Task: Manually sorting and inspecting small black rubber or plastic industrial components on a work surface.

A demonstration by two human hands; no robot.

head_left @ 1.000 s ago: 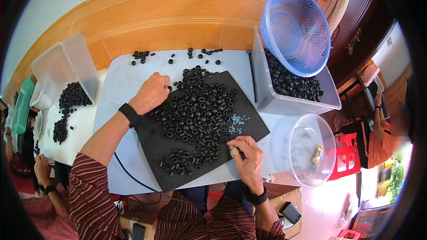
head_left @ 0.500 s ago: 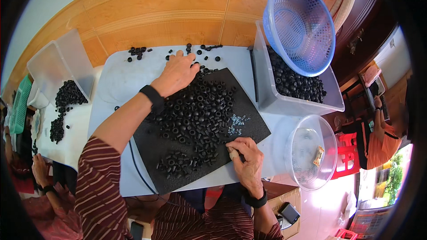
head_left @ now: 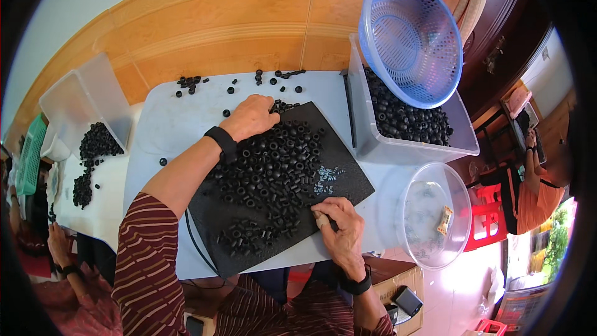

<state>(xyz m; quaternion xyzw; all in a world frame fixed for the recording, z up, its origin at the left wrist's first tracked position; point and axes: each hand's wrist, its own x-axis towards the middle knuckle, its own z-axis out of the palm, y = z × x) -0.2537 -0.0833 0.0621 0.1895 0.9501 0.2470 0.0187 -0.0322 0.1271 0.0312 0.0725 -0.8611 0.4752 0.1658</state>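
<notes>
Two hands at work: the left hand [head_left: 250, 118] has its fingers at the far edge of one black mat [head_left: 236, 246], the right hand [head_left: 339, 224] has its fingertips on the near right part. Way too many black rings [head_left: 267, 174] to count, easily a hundred-plus between the two sets of fingers, plus roughly fifteen loose rings [head_left: 189, 82] on the table beyond the left fingers. Past the right fingers: one clear bin [head_left: 463, 143] of rings, one blue basket [head_left: 410, 37], one round clear tub [head_left: 432, 214]; one more clear bin [head_left: 81, 96] far left.

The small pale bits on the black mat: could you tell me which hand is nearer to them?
Right. The right hand rests just below the pale bits; the left hand sits across the mat.
</notes>
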